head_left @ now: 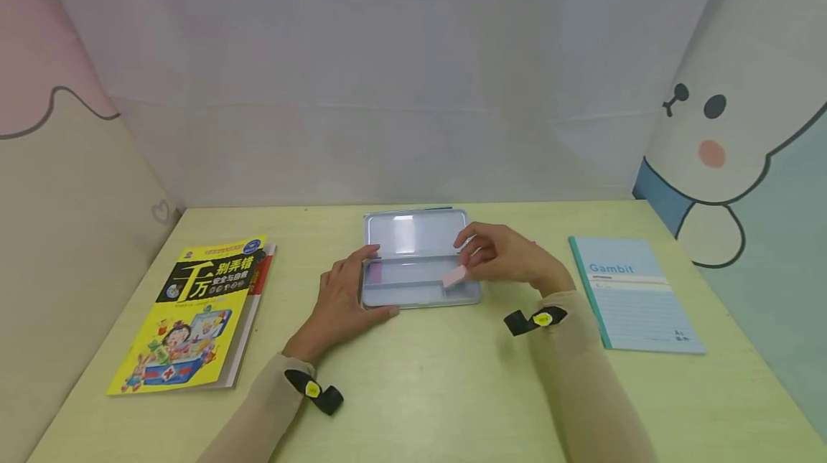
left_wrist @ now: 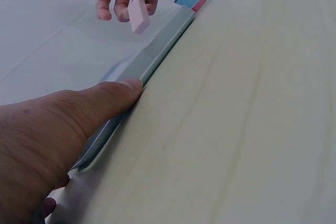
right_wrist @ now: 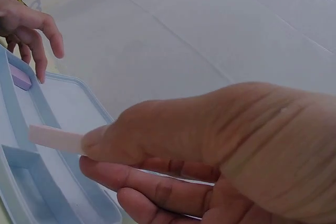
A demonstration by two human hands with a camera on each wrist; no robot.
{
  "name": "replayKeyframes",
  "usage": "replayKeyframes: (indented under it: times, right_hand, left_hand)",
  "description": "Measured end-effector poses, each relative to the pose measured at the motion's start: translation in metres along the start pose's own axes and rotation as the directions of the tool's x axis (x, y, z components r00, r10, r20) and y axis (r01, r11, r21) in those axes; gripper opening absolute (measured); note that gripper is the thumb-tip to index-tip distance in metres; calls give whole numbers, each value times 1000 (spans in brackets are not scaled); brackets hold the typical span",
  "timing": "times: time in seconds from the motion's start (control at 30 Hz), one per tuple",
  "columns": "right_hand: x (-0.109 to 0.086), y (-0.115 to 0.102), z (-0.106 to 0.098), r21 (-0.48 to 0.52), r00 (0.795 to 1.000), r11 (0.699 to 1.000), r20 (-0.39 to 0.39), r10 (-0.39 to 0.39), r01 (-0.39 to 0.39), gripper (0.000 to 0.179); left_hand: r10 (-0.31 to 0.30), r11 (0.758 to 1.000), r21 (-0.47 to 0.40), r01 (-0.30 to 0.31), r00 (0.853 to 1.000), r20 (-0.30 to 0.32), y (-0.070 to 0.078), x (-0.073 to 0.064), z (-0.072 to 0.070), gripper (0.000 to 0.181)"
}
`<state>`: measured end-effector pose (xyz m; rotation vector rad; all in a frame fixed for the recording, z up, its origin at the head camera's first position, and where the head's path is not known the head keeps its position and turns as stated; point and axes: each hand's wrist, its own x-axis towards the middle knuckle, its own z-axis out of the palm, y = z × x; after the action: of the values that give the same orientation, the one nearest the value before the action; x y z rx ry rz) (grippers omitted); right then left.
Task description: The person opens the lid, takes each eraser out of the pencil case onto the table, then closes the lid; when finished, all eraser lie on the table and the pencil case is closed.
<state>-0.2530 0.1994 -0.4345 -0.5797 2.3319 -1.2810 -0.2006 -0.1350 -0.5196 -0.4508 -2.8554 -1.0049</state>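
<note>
A pale blue pencil case [head_left: 423, 295] lies open on the table with its lid [head_left: 416, 233] tipped back. My left hand [head_left: 345, 298] holds its left end, thumb along the front edge and fingers round the side. Between thumb and fingers, my right hand [head_left: 504, 255] pinches a pale pink eraser [right_wrist: 55, 138] over the right part of the case. One end of the eraser points toward the compartments; the other is hidden by the thumb. A lilac block [right_wrist: 20, 77] lies at the left end of the long rear compartment. The small right front compartment [right_wrist: 37, 182] shows its bare floor.
To the left, a yellow book [head_left: 187, 319] lies on another book with a red edge [head_left: 260, 276]. A light blue notebook [head_left: 636, 298] is at the right. Some small pink thing [left_wrist: 198, 4] shows just past the case's right end. A white cloth wall [head_left: 362, 90] stands behind the table.
</note>
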Motion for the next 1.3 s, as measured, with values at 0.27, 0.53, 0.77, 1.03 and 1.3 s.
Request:
replayKeyframes:
  times: [0.27, 0.53, 0.77, 1.03, 1.3]
  right_hand:
    - [-14, 16, -18, 33, 999, 999, 20, -39, 39, 44]
    - [-32, 22, -33, 25, 999, 999, 42, -22, 21, 42]
    - [-42, 30, -41, 19, 999, 999, 38, 38, -39, 32]
    - [-46, 41, -43, -41, 993, 993, 37, 108, -106, 29]
    - [-47, 47, -47, 1, 992, 993, 46, 119, -119, 28]
  left_hand:
    - [12, 1000, 9, -11, 1000, -11, -1, 1, 2, 110]
    - [7, 1000, 5, -7, 1000, -8, -1, 1, 1, 110]
    - [1, 1000, 3, -1, 1000, -8, 0, 0, 1, 110]
    - [4, 1000, 5, -4, 1000, -8, -2, 0, 2, 109]
    - [10, 1000, 6, -10, 1000, -11, -3, 0, 2, 109]
